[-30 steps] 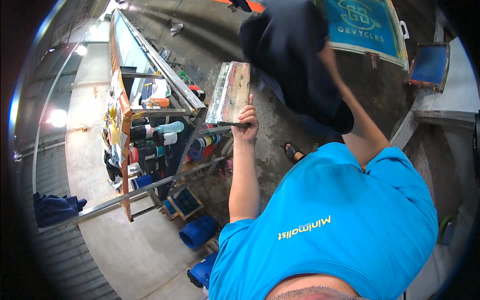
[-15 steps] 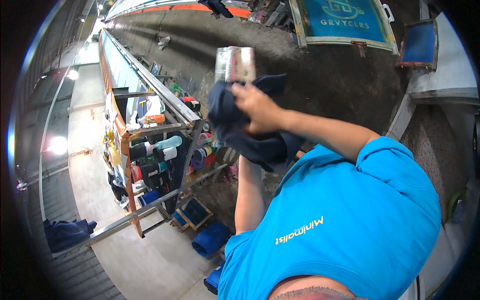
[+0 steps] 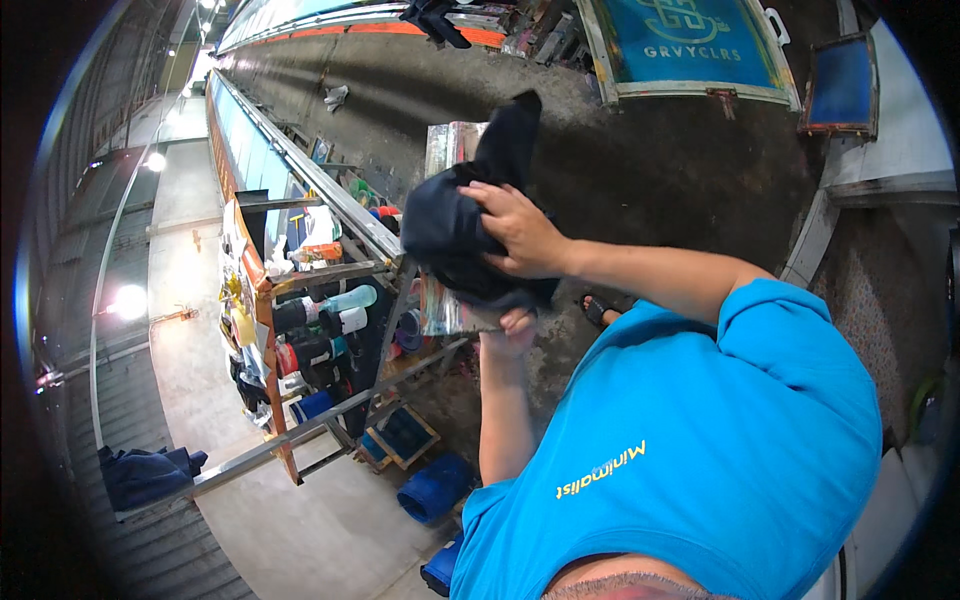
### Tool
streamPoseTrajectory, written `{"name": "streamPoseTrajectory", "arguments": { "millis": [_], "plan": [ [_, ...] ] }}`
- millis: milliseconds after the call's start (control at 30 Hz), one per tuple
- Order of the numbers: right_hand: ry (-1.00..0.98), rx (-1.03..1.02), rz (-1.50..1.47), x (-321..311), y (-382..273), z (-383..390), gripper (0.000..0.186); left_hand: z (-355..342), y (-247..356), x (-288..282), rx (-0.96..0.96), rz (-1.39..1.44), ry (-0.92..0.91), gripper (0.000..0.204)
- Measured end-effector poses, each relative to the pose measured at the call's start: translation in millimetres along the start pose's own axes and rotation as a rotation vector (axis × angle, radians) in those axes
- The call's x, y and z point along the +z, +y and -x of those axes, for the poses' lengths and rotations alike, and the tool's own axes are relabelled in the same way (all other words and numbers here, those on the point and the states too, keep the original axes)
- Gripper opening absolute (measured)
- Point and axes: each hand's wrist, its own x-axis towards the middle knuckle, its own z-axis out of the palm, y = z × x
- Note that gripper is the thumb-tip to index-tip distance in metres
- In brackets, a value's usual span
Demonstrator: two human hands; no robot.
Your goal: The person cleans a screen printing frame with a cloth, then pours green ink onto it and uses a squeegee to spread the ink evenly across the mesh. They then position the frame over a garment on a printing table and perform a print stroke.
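Note:
A paint-stained, pale flat panel or frame [image 3: 447, 145] is held up before me, largely hidden by a bunched dark navy cloth [image 3: 445, 225]. My right hand [image 3: 515, 232] lies across the cloth, its fingers bent and gripping the fabric against the panel. One loose end of the cloth sticks up past the panel's far part. My left hand [image 3: 515, 330] is closed at the panel's near end, below the cloth. Its fingers are partly covered, and the middle of the panel cannot be seen.
At left, a rack [image 3: 330, 270] carries several bottles and tubs beside a long table [image 3: 300, 150]. Blue drums [image 3: 435, 488] stand near my left elbow. A large framed blue screen [image 3: 690, 50] and a smaller one [image 3: 840, 88] are at the far right. A rag [image 3: 335, 98] lies on the floor.
The cloth has shifted over the panel, its loose end swinging from the right to point upward. My left hand and the panel's near end have come into view. My right hand has moved slightly nearer.

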Motion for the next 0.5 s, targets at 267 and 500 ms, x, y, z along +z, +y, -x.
{"name": "streamPoseTrajectory", "arguments": {
  "millis": [267,500],
  "plan": [
    [0.279,0.479,0.191,-29,49,-51,0.051,18,-16,24,-0.191,-0.003,-0.067,0.073],
    [0.493,0.020,0.057,21,33,-4,0.041,18,-6,22,-0.102,0.089,0.042,0.058]
  ]
}}
